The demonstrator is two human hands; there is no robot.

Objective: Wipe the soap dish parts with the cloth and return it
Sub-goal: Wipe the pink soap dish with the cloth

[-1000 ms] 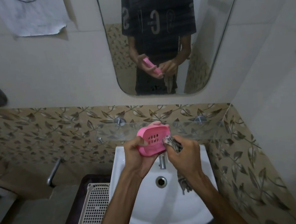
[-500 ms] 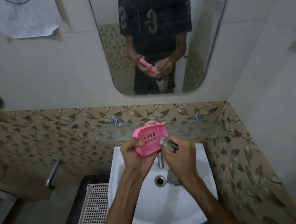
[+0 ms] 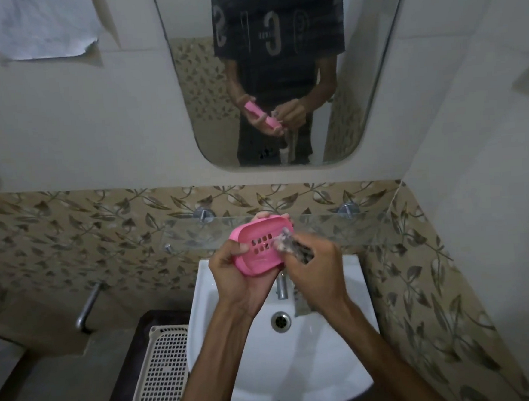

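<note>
A pink soap dish part [image 3: 260, 247] with slotted holes is tilted up above the white sink [image 3: 347, 366]. My left hand [image 3: 240, 274] grips it from below and the left, thumb on its face. My right hand [image 3: 316, 271] is closed around a dark patterned cloth [image 3: 293, 248], whose bunched end presses on the dish's right side. A strip of the cloth [image 3: 301, 304] hangs below my right hand over the basin. The mirror [image 3: 373, 67] reflects both hands and the dish.
A glass shelf [image 3: 337, 226] runs along the wall just behind my hands. The tap [image 3: 281, 286] and drain [image 3: 280, 321] sit beneath them. A white perforated basket [image 3: 162, 370] rests on a dark stand left of the sink. A metal pipe [image 3: 87, 306] sticks out of the left wall.
My right hand has shifted the cloth up across the dish's right side, and the hanging tail has shortened. The dish stays in my left hand, tilted slightly more.
</note>
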